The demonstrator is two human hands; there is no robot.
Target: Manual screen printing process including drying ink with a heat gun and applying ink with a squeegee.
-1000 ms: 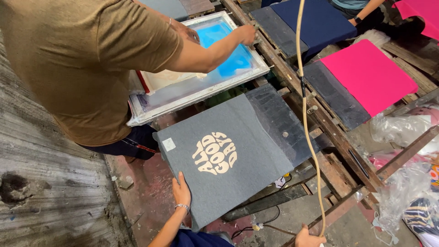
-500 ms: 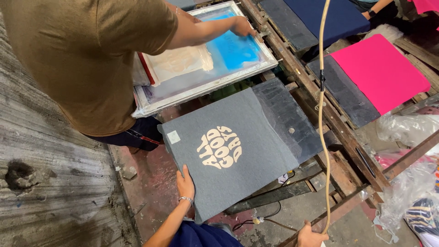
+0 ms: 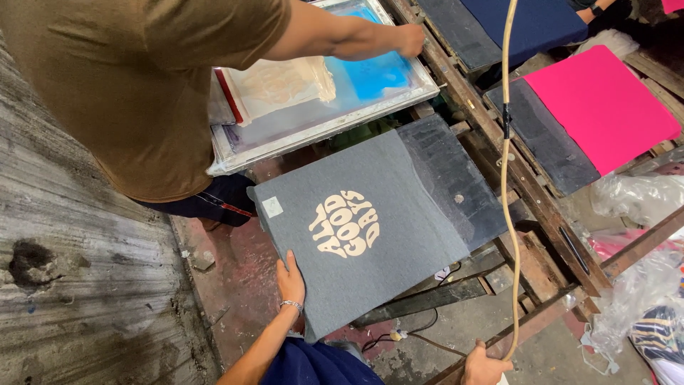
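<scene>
A grey t-shirt (image 3: 399,235) with a round cream print lies stretched over a dark printing board (image 3: 456,178). My left hand (image 3: 291,279), with a bracelet on the wrist, lies flat on the shirt's near left edge, fingers together. At the bottom edge of the view my right hand (image 3: 484,365) grips the lower end of a tan hose (image 3: 504,171) that hangs down from above. Just beyond the shirt, a co-worker in a brown shirt (image 3: 142,93) holds a printing screen frame (image 3: 320,114) with blue and cream ink, one hand (image 3: 410,39) on its far rim.
A long wooden rail (image 3: 499,150) runs diagonally past the boards. Further boards carry a pink shirt (image 3: 605,107) and a navy shirt (image 3: 527,21). Plastic bags (image 3: 641,199) lie at the right. Cables (image 3: 406,335) trail on the stained floor, and a rough grey surface (image 3: 71,285) fills the left.
The co-worker's arm and the screen frame have shifted a little up and right in the view. My left hand stays on the grey shirt and my right hand keeps the hose.
</scene>
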